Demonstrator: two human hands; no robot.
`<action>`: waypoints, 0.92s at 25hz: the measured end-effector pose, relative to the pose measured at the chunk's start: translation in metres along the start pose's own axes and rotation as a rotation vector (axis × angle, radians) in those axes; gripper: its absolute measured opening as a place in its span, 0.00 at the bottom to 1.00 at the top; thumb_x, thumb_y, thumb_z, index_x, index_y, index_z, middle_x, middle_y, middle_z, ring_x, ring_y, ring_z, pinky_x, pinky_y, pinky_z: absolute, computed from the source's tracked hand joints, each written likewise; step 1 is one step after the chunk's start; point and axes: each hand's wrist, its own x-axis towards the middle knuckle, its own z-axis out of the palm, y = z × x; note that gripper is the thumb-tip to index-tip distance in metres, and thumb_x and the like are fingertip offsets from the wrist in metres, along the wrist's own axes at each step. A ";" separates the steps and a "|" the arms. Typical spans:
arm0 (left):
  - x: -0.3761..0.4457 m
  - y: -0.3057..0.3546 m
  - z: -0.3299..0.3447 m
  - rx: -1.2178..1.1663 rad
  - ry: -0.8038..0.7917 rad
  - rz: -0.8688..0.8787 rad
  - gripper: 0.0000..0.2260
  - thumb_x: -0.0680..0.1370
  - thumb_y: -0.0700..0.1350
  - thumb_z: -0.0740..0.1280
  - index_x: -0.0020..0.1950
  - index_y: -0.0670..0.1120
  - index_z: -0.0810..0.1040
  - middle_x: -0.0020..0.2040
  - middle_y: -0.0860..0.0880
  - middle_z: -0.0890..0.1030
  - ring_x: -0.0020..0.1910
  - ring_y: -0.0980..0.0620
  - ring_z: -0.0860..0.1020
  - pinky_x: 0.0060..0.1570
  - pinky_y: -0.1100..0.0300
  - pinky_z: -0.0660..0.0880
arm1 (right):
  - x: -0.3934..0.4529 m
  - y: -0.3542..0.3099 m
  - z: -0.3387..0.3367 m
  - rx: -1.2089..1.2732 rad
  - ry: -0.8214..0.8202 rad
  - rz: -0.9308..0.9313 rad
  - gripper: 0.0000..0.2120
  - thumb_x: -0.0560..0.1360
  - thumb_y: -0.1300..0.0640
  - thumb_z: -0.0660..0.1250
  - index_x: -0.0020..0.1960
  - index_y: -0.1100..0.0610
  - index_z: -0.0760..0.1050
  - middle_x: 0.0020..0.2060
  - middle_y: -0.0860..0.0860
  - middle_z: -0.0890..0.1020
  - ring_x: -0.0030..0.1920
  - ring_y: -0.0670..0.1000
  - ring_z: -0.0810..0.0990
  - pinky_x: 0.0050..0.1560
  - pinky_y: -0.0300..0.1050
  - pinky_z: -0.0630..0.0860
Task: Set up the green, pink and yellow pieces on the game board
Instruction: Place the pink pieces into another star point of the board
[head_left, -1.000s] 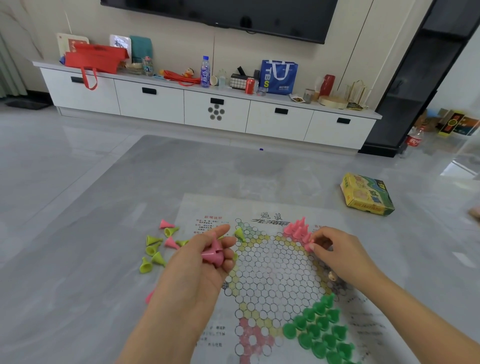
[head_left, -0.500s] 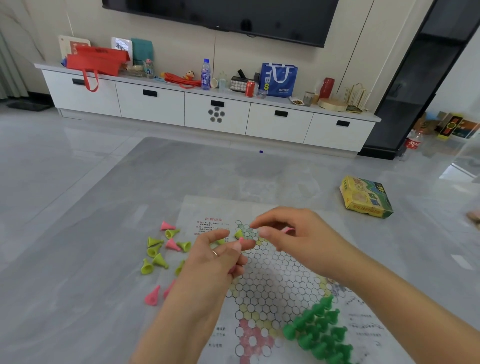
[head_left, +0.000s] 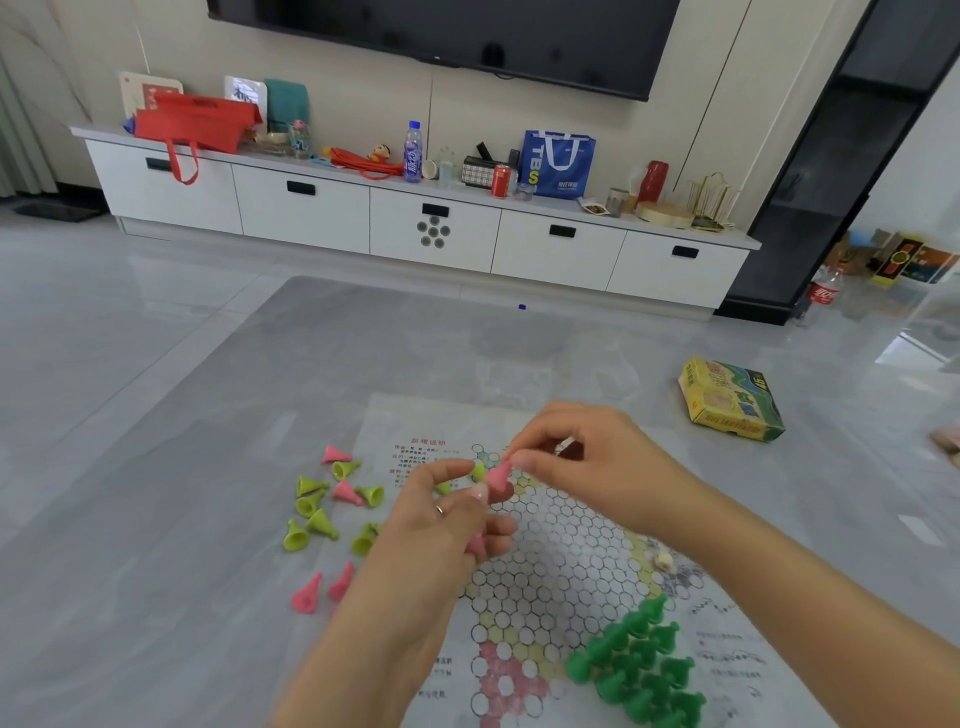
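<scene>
The paper game board (head_left: 571, 551) lies flat on the grey floor mat. Dark green pieces (head_left: 639, 670) stand packed in its near right corner. Yellow-green pieces (head_left: 311, 514) and pink pieces (head_left: 306, 597) lie loose on the mat left of the board. My left hand (head_left: 436, 525) hovers over the board's left edge, fingers curled around a pink piece (head_left: 475, 543). My right hand (head_left: 587, 462) reaches across from the right and pinches another pink piece (head_left: 498, 475) at the left hand's fingertips. The board's far right corner is hidden behind my right hand.
A yellow and green game box (head_left: 730, 400) lies on the mat to the far right. A small pale object (head_left: 665, 560) sits on the board's right side. A long white TV cabinet (head_left: 431, 228) runs along the back wall, a cola bottle (head_left: 826, 293) at its right end.
My right hand has left the pink group at the board's far right and crossed to my left hand, where it now pinches a pink piece. The left hand stayed roughly in place.
</scene>
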 end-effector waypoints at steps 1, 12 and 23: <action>0.001 0.001 0.000 -0.024 0.042 -0.008 0.07 0.78 0.36 0.59 0.52 0.45 0.71 0.44 0.43 0.81 0.32 0.51 0.74 0.35 0.61 0.74 | 0.001 0.007 -0.008 -0.034 0.034 0.030 0.03 0.71 0.53 0.67 0.41 0.49 0.80 0.40 0.47 0.79 0.35 0.41 0.77 0.35 0.33 0.75; 0.015 -0.005 -0.006 -0.091 0.226 -0.090 0.14 0.73 0.25 0.49 0.42 0.39 0.70 0.41 0.42 0.72 0.35 0.50 0.71 0.31 0.62 0.72 | 0.002 0.085 -0.024 -0.517 0.010 0.197 0.04 0.70 0.57 0.67 0.40 0.52 0.82 0.40 0.41 0.74 0.41 0.43 0.78 0.42 0.36 0.74; 0.014 -0.002 -0.006 -0.087 0.206 -0.093 0.11 0.77 0.29 0.52 0.44 0.39 0.71 0.39 0.43 0.74 0.33 0.52 0.71 0.29 0.65 0.72 | 0.004 0.086 -0.019 -0.505 0.017 0.222 0.07 0.72 0.60 0.65 0.40 0.52 0.82 0.34 0.39 0.72 0.34 0.43 0.79 0.32 0.29 0.67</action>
